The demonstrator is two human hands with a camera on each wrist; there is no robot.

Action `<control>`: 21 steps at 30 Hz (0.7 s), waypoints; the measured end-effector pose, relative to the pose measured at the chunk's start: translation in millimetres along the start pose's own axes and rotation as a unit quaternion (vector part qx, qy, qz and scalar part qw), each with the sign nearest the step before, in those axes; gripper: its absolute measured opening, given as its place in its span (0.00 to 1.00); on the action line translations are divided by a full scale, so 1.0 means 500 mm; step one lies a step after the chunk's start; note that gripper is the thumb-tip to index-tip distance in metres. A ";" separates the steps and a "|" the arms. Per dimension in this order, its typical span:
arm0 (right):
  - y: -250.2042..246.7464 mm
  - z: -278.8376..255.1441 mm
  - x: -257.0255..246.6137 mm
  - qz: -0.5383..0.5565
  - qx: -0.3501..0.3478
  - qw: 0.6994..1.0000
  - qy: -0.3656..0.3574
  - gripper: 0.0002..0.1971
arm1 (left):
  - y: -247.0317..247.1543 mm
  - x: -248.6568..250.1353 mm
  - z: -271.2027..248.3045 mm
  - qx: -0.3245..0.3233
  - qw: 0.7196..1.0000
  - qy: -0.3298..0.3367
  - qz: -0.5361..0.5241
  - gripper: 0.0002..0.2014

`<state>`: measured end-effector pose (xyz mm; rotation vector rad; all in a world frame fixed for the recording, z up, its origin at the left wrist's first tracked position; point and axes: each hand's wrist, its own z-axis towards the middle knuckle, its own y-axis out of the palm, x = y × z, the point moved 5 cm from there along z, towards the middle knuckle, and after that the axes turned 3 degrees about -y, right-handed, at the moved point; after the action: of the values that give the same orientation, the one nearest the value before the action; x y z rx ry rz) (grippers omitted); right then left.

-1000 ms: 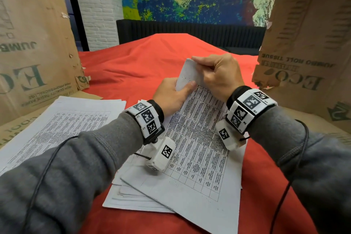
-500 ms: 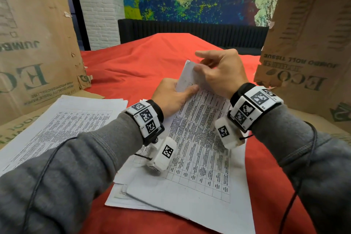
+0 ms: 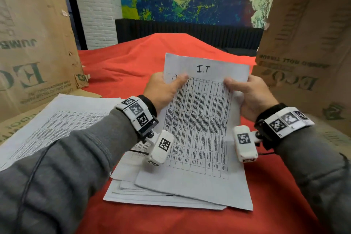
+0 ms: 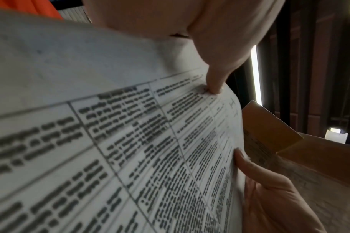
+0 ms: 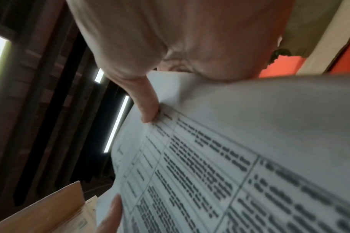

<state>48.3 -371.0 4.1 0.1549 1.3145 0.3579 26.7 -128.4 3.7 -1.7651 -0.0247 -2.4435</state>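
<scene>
A printed sheet [image 3: 199, 123] with a table and "I.T" handwritten at its top is tilted up off a loose stack of papers [image 3: 152, 194] on the red cloth. My left hand [image 3: 165, 89] pinches the sheet's upper left edge, thumb on the front. My right hand [image 3: 245, 91] pinches its upper right edge in the same way. The left wrist view shows the sheet [image 4: 130, 141] with my left thumb [image 4: 218, 78] pressed on it and the right hand's fingers [image 4: 269, 197] at its far edge. The right wrist view shows the sheet [image 5: 230, 157] under my right thumb [image 5: 146, 107].
A second pile of printed papers [image 3: 47, 125] lies at the left on flattened cardboard. Tall brown cardboard boxes stand at the left [image 3: 28, 43] and right [image 3: 307, 43]. The red cloth [image 3: 133, 62] covers the table up to a dark bench by the painted wall.
The sheet's top, which my right hand held folded over, is flattened out, and the "I.T" heading now shows. My right hand moved to the right edge, and both hands raised the sheet.
</scene>
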 end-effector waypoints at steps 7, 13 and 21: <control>-0.013 -0.009 -0.012 -0.092 0.088 0.990 -0.054 0.20 | -0.005 -0.001 -0.007 0.001 0.999 -0.030 -0.019 0.10; 0.092 -0.035 -0.126 -0.559 0.093 0.761 -0.317 0.30 | 0.015 0.004 -0.011 -0.020 1.000 0.004 0.015 0.12; 0.229 0.024 -0.109 -0.585 -0.113 0.761 -0.257 0.12 | 0.036 0.004 -0.009 -0.020 0.998 0.050 0.040 0.27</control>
<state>29.2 -281.3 92.5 -0.7284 0.6015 -0.5833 24.0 -146.8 3.1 -1.6235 0.1028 -2.4869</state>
